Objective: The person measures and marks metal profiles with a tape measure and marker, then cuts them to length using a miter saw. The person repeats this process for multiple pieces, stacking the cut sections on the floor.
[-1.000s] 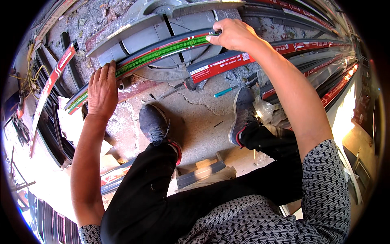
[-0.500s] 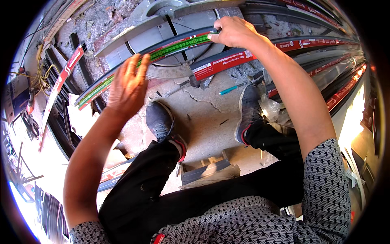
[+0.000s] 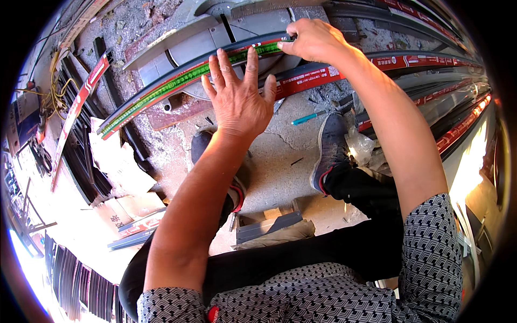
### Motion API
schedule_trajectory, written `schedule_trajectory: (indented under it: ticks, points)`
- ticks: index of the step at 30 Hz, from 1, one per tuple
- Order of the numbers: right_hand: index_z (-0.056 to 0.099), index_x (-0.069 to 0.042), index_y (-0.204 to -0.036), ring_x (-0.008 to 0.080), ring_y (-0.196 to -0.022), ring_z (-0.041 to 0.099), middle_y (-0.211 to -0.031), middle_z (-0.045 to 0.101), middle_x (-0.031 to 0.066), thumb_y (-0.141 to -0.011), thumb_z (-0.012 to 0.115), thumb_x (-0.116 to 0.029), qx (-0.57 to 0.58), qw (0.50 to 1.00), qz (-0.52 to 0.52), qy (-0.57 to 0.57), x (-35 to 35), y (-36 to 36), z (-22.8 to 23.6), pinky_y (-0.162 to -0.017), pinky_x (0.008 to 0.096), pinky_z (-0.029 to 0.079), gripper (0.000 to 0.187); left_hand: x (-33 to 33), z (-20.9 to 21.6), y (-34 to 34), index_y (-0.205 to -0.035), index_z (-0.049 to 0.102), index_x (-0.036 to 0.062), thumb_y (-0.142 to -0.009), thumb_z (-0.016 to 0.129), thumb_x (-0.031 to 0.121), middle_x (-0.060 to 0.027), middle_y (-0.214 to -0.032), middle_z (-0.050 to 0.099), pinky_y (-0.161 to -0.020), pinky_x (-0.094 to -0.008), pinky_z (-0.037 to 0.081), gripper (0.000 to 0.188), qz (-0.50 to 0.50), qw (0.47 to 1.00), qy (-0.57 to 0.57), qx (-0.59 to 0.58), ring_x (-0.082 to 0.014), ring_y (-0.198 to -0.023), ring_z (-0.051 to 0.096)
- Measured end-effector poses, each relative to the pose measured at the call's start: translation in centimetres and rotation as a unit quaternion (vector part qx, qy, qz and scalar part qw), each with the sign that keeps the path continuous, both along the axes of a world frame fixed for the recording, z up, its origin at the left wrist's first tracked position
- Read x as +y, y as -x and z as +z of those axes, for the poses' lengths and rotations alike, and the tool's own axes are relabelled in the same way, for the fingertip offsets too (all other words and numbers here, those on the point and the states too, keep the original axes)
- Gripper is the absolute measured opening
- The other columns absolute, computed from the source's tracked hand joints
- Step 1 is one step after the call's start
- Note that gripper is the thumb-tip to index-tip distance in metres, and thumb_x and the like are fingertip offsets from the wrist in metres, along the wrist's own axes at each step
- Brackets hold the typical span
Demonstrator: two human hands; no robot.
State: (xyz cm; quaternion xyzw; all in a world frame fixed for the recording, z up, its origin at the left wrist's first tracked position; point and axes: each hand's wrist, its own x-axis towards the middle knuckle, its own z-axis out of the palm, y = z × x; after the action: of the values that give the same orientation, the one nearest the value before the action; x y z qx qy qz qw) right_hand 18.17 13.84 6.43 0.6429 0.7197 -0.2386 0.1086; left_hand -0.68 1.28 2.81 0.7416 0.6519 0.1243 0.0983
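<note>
Left hand had shifted from ten o'clock toward twelve along green-red profile; fingers spread, not grasping. Consequence: right hand alone pinched profile's twelve-o'clock end. Profile lay at eleven o'clock, across grey slotted base.

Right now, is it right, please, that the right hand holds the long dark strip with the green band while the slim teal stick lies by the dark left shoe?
The side is wrong: in the head view, the slim teal stick lies by the dark right shoe. The right hand does hold the long dark strip with the green band.
</note>
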Motion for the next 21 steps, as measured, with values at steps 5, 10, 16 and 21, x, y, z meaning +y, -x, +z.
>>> schedule_trajectory:
  ticks: [5, 10, 16, 21]
  points:
    - [0.073, -0.013, -0.124, 0.036, -0.106, 0.072, -0.105, 0.076, 0.0169, -0.086, 0.074, -0.052, 0.004, 1.0, -0.003, 0.03, 0.2, 0.5, 0.7, -0.093, 0.0455, 0.056, 0.054, -0.1, -1.0, -1.1, -0.159, 0.042, 0.0242, -0.098, 0.056, 0.055, -0.0373, -0.164, 0.018, -0.116, -0.0757, 0.014, 0.07, 0.039, 0.999, 0.012, -0.007, -0.0561, -0.153, 0.015]
    - [0.073, -0.014, -0.122, 0.0328, -0.107, 0.073, -0.105, 0.077, 0.0138, -0.087, 0.072, -0.051, -0.004, 1.0, 0.006, 0.006, 0.1, 0.0, 0.2, -0.093, 0.0444, 0.056, 0.051, 0.0, -1.3, -1.8, -0.16, 0.041, 0.0287, -0.098, 0.056, 0.057, -0.0372, -0.166, 0.012, -0.115, -0.077, 0.013, 0.07, 0.051, 0.998, 0.027, -0.011, -0.0569, -0.154, 0.008]
    - [0.075, -0.013, -0.119, 0.0339, -0.105, 0.073, -0.104, 0.077, 0.0159, -0.087, 0.072, -0.052, 0.001, 1.0, 0.01, 0.019, 0.3, 0.2, 0.5, -0.091, 0.0448, 0.057, 0.05, 0.1, -2.0, -2.3, -0.162, 0.036, 0.0332, -0.099, 0.052, 0.064, -0.0392, -0.165, 0.011, -0.115, -0.0763, 0.014, 0.072, 0.065, 0.997, 0.033, 0.006, -0.0591, -0.154, 0.005]
    - [0.076, -0.012, -0.115, 0.0353, -0.104, 0.073, -0.102, 0.077, 0.0166, -0.086, 0.073, -0.052, 0.007, 1.0, 0.007, 0.018, 0.3, -0.1, 0.5, -0.09, 0.045, 0.057, 0.05, 0.2, -2.3, -2.4, -0.162, 0.036, 0.034, -0.099, 0.052, 0.065, -0.0387, -0.165, 0.01, -0.116, -0.0764, 0.012, 0.072, 0.063, 0.998, 0.03, 0.008, -0.0583, -0.154, 0.002]
